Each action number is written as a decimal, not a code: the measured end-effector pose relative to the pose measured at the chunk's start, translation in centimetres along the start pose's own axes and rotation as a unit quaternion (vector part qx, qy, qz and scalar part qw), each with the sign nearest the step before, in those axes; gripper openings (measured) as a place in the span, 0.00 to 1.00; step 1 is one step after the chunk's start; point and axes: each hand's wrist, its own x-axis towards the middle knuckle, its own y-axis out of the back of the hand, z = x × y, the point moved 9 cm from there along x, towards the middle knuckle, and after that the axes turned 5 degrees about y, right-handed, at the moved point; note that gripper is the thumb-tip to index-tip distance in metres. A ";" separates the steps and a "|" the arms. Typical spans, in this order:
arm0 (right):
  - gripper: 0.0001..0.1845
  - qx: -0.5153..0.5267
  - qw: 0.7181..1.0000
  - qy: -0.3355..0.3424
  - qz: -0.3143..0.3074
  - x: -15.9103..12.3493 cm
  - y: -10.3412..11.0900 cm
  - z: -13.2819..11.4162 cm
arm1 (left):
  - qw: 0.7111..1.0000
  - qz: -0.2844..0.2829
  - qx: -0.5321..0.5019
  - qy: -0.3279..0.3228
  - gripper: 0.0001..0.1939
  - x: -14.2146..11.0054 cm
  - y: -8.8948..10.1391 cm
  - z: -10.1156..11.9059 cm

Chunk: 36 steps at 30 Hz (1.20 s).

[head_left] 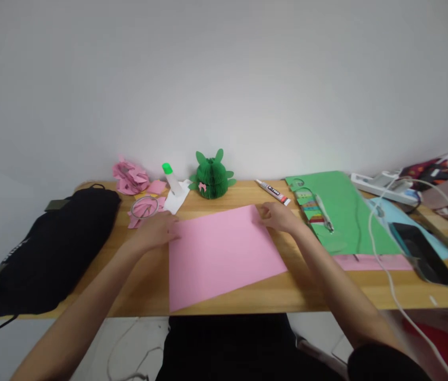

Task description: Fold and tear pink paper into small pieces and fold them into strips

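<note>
A sheet of pink paper (224, 254) lies in front of me on the wooden table, turned slightly at an angle. My left hand (161, 228) grips it by the far left corner, the fingertips partly hidden. At the far right corner, my right hand (274, 216) pinches the paper's edge between thumb and fingers. Beyond the sheet stands a green honeycomb paper figure (211, 180) with leaf-shaped pieces and a small pink bow. A glue tube (273, 191) lies just past my right hand. Near my left hand are a glue stick (172, 180) with a green cap and pink paper scraps (136, 209).
A black bag (57, 243) covers the table's left side. Crumpled pink paper (129, 177) sits by the wall. On the right are green sheets (354, 211), a utility knife (324, 212), a phone (424, 253), a power strip (385, 188) and a trailing white cable (391, 286).
</note>
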 end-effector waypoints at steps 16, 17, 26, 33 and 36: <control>0.18 0.013 0.998 -0.060 -0.015 -0.6 -1.9 -1.1 | 0.998 -0.045 0.016 0.042 0.25 0.1 -1.6 -1.6; 0.18 0.018 0.998 -0.063 -0.007 -0.6 -1.8 -1.1 | 0.998 -0.045 0.014 0.044 0.27 0.1 -1.6 -1.7; 0.18 0.098 0.993 -0.059 0.006 -0.1 -2.1 -0.8 | 0.998 -0.052 0.008 0.046 0.30 0.0 -1.4 -1.3; 0.22 0.246 0.969 0.016 -0.004 -1.5 -2.7 -3.1 | 0.998 -0.050 -0.007 0.047 0.29 0.2 -1.3 -1.3; 0.37 0.293 0.956 -0.009 0.023 -2.3 -2.3 -2.5 | 0.997 -0.045 -0.023 0.052 0.29 0.2 -1.1 -1.4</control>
